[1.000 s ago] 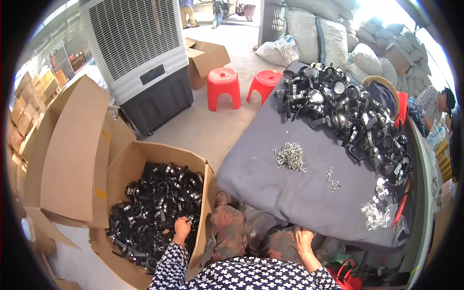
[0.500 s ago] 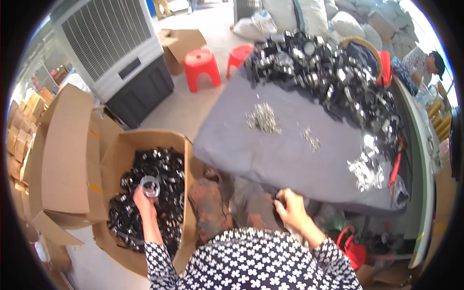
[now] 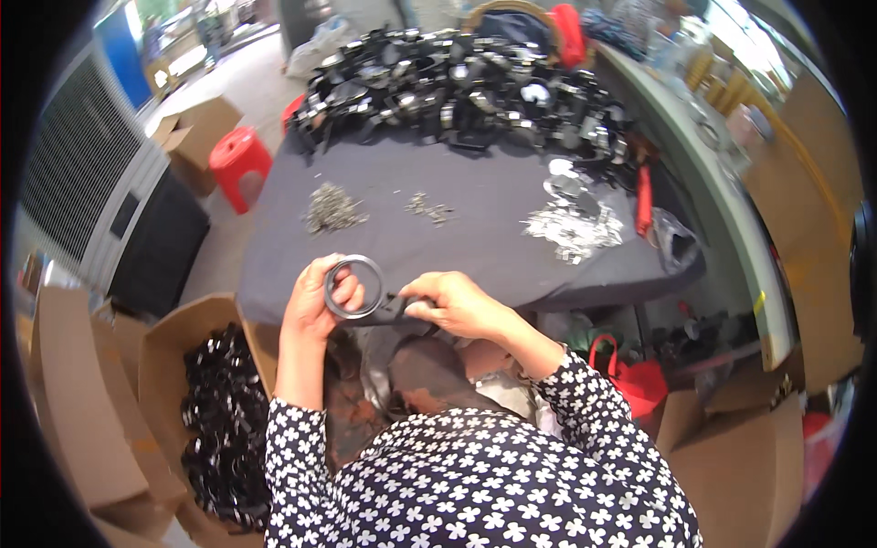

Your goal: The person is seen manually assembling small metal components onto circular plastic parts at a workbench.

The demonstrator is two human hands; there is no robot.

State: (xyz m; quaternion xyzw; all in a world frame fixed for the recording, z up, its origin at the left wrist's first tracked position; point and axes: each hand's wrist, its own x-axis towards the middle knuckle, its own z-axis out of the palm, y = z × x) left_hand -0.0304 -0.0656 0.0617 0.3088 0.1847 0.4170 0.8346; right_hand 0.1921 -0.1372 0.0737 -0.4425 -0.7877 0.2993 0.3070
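The left hand (image 3: 312, 297) had its fingers curled around a dark ring (image 3: 380, 279) near the table (image 3: 484, 210) edge, and the right hand (image 3: 452, 304) was pinched on a dark strap-like bit (image 3: 393, 308) right beside it, so that piece looked mid-handling. Little metal bits (image 3: 334, 210) sat piled beyond, then a huge heap of black pieces (image 3: 457, 96), with loads more in the cardboard box (image 3: 159, 379) off left, so probably plenty left, though it's hard to tell which lot was done.

A red stool (image 3: 241, 171) stands near a cardboard box (image 3: 203, 128) and an air cooler (image 3: 111, 196).
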